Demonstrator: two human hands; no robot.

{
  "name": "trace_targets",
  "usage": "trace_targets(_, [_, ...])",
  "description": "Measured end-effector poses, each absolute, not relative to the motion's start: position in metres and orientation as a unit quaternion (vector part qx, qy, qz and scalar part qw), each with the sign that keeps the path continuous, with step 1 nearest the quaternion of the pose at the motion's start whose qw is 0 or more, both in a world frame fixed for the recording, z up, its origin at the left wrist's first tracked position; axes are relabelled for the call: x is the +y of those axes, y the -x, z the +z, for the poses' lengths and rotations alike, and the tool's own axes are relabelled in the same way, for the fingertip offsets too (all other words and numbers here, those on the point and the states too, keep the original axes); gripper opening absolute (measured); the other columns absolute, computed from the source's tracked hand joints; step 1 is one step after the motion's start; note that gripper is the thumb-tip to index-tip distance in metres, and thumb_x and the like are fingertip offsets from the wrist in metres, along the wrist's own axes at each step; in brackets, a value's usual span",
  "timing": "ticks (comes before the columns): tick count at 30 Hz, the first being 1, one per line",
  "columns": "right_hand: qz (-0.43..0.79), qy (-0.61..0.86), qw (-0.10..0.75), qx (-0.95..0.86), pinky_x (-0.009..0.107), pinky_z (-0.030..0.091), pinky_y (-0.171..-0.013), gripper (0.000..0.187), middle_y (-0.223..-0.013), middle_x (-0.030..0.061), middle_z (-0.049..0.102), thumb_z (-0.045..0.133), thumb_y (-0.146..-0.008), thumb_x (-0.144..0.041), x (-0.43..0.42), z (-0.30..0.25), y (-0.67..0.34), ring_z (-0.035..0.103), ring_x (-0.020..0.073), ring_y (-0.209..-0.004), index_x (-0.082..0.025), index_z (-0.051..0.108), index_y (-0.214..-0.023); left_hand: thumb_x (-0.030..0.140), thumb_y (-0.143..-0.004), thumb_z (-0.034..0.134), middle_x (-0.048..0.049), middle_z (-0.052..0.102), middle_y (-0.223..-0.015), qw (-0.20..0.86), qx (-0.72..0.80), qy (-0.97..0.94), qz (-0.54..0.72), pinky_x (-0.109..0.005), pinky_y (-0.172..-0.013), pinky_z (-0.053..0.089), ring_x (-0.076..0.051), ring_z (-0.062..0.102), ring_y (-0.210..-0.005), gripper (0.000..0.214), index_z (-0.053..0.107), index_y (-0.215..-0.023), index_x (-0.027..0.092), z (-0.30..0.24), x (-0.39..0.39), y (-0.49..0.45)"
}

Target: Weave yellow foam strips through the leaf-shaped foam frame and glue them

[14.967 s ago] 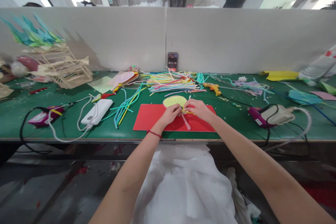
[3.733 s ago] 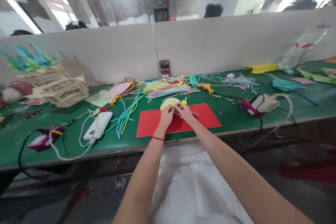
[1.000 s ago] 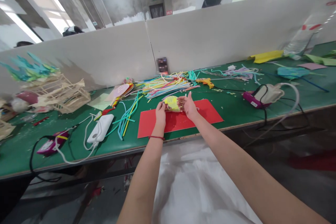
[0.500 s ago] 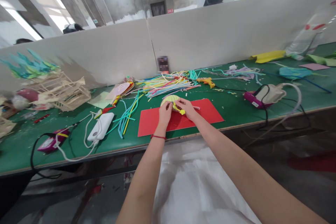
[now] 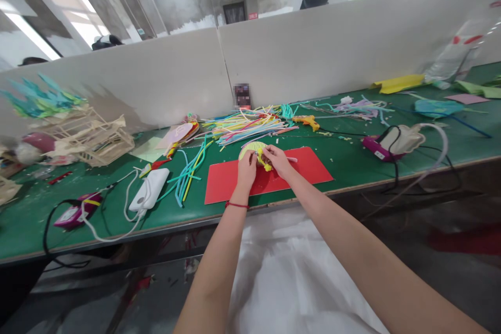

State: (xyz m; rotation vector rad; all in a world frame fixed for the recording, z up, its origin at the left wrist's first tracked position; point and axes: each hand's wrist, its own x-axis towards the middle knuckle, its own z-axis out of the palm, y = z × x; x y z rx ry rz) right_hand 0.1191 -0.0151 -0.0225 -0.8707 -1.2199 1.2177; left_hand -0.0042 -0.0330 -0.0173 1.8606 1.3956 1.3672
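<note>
Both hands meet over a red sheet (image 5: 227, 186) near the table's front edge. My left hand (image 5: 247, 165), above a red cord bracelet on the wrist, has its fingers closed at a round, ribbed pale-yellow piece (image 5: 254, 146). My right hand (image 5: 276, 159) pinches a bright yellow pipe cleaner (image 5: 267, 167) with a knobbed end, close against the left fingertips. The fingers hide part of both yellow pieces. A pink pipe cleaner (image 5: 291, 159) sticks out beside the right hand, lying on the red sheet.
Many coloured pipe cleaners (image 5: 250, 126) lie behind the hands. An orange glue gun (image 5: 307, 121) is to their right. A white power bank (image 5: 149, 190) with cables and a purple device (image 5: 78, 211) lie left. A wooden-stick frame (image 5: 97, 138) stands far left; a partition (image 5: 164, 78) rises behind.
The knobbed yellow end has shifted slightly left and down between the fingers. Both hands otherwise keep nearly the same place, and the view has moved a little.
</note>
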Motion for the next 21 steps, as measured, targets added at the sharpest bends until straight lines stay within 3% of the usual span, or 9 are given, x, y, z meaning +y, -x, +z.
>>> trace_targets(21, [0.510,0.374,0.566,-0.529,0.023,0.033,-0.042,0.032,-0.049,-0.0056,0.046,0.060,-0.067,-0.049,-0.0164,-0.0222,-0.1185,0.043,0.0090,-0.043,-0.021,0.047,-0.066,0.022,-0.085,0.041,-0.0068,0.059,-0.092,0.099,0.544,-0.725,0.410,-0.025,-0.068,0.043,-0.015,0.054,-0.081,0.014,0.053,-0.089,0.017,-0.0132,-0.0406,0.0006])
